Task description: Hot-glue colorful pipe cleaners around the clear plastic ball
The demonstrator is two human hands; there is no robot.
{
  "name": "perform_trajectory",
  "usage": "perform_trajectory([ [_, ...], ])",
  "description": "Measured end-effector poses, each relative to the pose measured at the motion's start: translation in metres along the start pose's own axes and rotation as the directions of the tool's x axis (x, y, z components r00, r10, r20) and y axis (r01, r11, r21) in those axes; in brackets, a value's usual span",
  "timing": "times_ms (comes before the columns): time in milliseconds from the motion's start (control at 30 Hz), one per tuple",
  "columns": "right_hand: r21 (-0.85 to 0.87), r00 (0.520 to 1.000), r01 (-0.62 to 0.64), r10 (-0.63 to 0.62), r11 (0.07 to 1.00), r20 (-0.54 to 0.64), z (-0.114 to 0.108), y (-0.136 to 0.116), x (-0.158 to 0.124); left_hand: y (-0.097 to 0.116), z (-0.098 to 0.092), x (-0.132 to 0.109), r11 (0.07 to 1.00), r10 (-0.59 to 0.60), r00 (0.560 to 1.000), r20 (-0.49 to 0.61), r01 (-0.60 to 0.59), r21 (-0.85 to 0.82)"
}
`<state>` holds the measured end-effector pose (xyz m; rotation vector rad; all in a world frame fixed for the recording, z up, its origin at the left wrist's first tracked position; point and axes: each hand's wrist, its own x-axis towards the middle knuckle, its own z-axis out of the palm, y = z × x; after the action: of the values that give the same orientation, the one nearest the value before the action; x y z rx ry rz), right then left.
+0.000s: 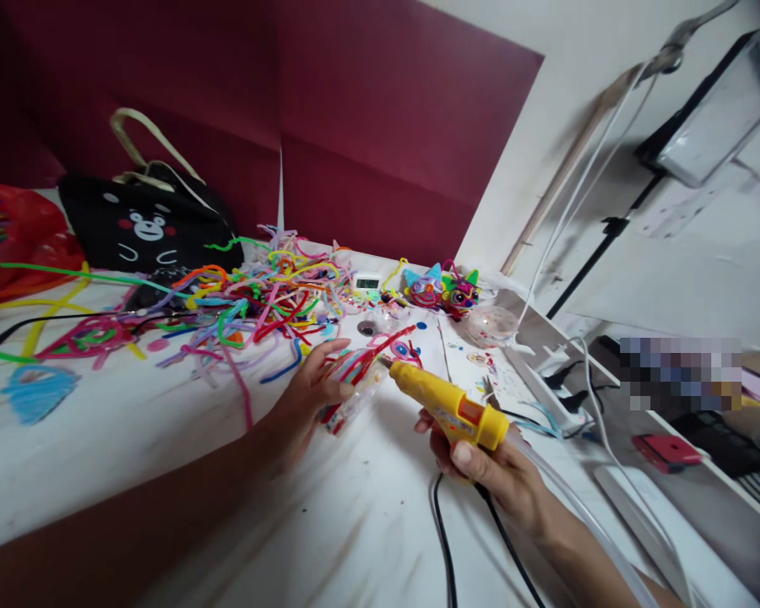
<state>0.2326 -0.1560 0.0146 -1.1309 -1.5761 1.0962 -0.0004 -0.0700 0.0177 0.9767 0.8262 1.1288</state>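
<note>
My right hand [487, 473] is wrapped round a yellow hot glue gun [440, 401], with a clear glue stick trailing from its back end and a black cord below. The gun's nozzle points left and meets, or nearly meets, a clear plastic piece wound with red and colored pipe cleaners [348, 384]. My left hand [313, 388] is closed around that piece, above the white table [355, 523]. Whether the nozzle touches it, I cannot tell. Just behind lies a small pink ring shape with a blue eye [407, 350].
A tangled heap of pipe cleaners [279, 295] spreads across the back left, near a black bag [145, 224]. Two finished-looking colorful cat-like figures [426, 287] stand behind a clear bowl [491, 325]. A power strip [561, 393] with plugs and cords runs along the right edge. A blue triangle [38, 393] lies far left.
</note>
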Motion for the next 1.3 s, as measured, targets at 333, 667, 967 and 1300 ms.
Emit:
perform_trajectory([
  [333,-0.118,0.995,0.034,-0.022,0.992,0.096,0.009,-0.022,-0.006,-0.007,-0.006,0.009,1.0,-0.023,1.0,-0.006,0.023,0.006],
  [667,-0.091,0.996,0.076,-0.072,0.993,0.048,0.009,-0.022,0.0,-0.005,-0.006,0.006,1.0,-0.01,1.0,-0.015,0.01,0.008],
  [967,-0.05,0.995,0.093,-0.091,0.994,0.036,0.0,-0.007,0.003,-0.007,-0.009,0.011,1.0,-0.022,1.0,0.007,0.022,0.01],
  [1300,-0.023,0.998,0.054,-0.054,0.998,-0.017,-0.002,0.0,0.005,-0.002,-0.004,0.005,1.0,-0.02,1.0,0.018,0.019,0.023],
])
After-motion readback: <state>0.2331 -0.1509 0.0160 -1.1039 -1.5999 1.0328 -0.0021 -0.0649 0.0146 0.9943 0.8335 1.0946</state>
